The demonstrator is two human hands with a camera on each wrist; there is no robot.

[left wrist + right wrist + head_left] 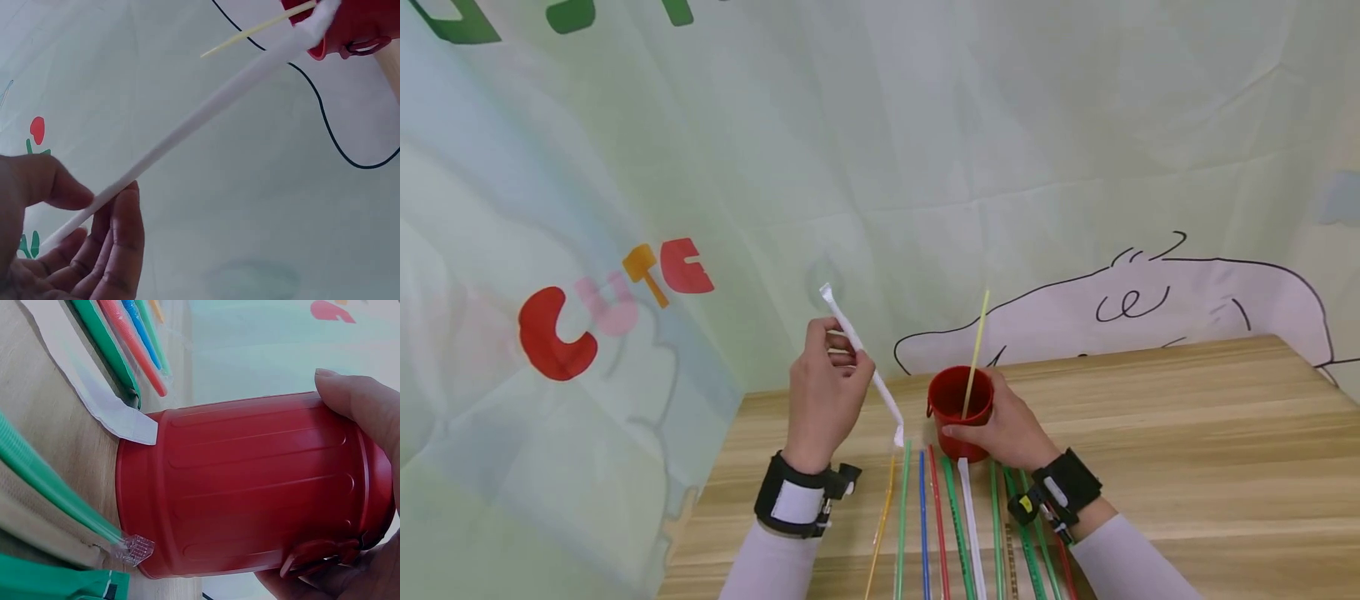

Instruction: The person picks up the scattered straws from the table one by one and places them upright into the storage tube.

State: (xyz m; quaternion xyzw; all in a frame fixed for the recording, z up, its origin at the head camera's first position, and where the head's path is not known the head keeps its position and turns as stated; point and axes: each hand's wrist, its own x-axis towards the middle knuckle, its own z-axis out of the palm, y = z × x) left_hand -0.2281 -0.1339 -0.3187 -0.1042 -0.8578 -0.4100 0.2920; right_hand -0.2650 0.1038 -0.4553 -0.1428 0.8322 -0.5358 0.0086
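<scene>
My left hand (829, 396) pinches a white paper-wrapped straw (883, 392) between thumb and fingers. It slants down to the right above the table, and its lower end stops to the left of a red bucket (958, 450). My right hand (1011, 423) grips that bucket near the rim, thumb on the near side. The bucket stands upright on the table, with a thin yellow straw (977, 346) leaning in it. In the right wrist view, the bucket's ribbed wall (256, 487) fills the middle and another white paper-wrapped straw (87, 381) reaches its base.
Several straws lie side by side on the wooden table (1187, 467) in front of the bucket, among them an orange straw (882, 525), a blue straw (923, 525) and a red straw (938, 521). A printed cloth (865, 150) hangs behind the table.
</scene>
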